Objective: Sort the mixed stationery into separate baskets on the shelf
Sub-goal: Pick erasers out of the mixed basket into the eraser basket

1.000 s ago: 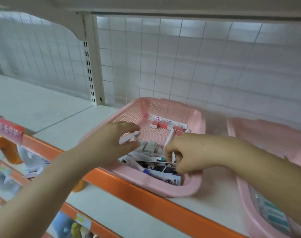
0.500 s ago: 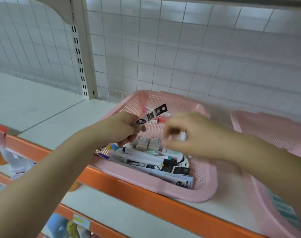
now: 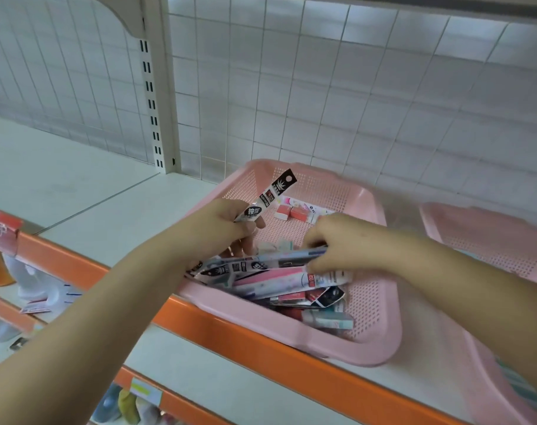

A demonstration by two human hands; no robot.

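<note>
A pink perforated basket (image 3: 380,317) sits on the white shelf and holds a heap of packaged pens (image 3: 279,280) near its front, plus small pink erasers (image 3: 291,212) at the back. My left hand (image 3: 230,225) grips a black-and-white pen packet (image 3: 268,197) that sticks up over the basket's left side. My right hand (image 3: 337,243) is inside the basket, fingers pinching the end of a long bluish pen packet (image 3: 279,256) lying on top of the heap. A second pink basket (image 3: 475,231) stands to the right, partly hidden by my right forearm.
The orange shelf edge (image 3: 230,329) runs diagonally below the baskets. A white slotted upright (image 3: 152,87) and wire grid back the shelf. Bare white shelf (image 3: 62,185) lies to the left. Goods sit on lower shelves at bottom left (image 3: 31,289).
My left hand has lifted the black-and-white packet higher. My right hand dropped from above the basket into the heap and took hold of a long pen packet.
</note>
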